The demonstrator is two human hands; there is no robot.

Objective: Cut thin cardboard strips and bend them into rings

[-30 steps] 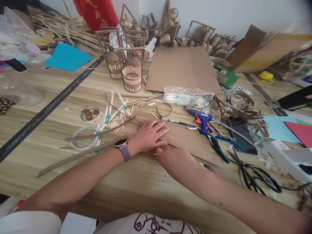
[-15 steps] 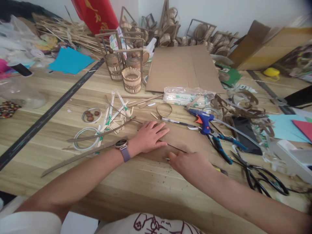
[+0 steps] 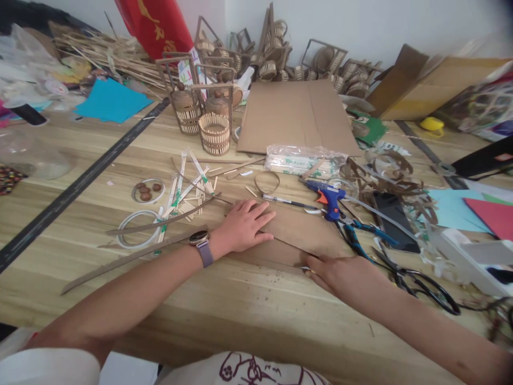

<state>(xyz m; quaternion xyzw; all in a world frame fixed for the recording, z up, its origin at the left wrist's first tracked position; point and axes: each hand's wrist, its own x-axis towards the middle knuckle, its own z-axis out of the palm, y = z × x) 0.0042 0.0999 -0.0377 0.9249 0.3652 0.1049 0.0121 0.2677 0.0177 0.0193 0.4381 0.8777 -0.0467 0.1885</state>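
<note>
My left hand (image 3: 249, 225) lies flat with fingers spread, pressing on a piece of brown cardboard (image 3: 306, 227) on the table. My right hand (image 3: 336, 275) is closed on a utility knife (image 3: 306, 268); only a bit of its pale blade shows past the fingers, at the cardboard's near side. A dark cut line runs across the cardboard between both hands, with a narrow strip on the near side. Dark crumbs lie on the wood in front of it. Just beyond the cardboard rest a pen (image 3: 288, 201) and a blue glue gun (image 3: 331, 199).
Pliers (image 3: 356, 243), scissors (image 3: 420, 286) and a phone (image 3: 395, 222) lie at right. Cut sticks (image 3: 196, 200), tape rolls (image 3: 138, 229) and brown strips (image 3: 132, 259) are at left. Small stick baskets (image 3: 215, 133) and a large cardboard sheet (image 3: 296, 117) stand behind.
My right hand has slid to the right along the cardboard with the knife, and the cut line now reaches further right. My left hand stays pressed in place.
</note>
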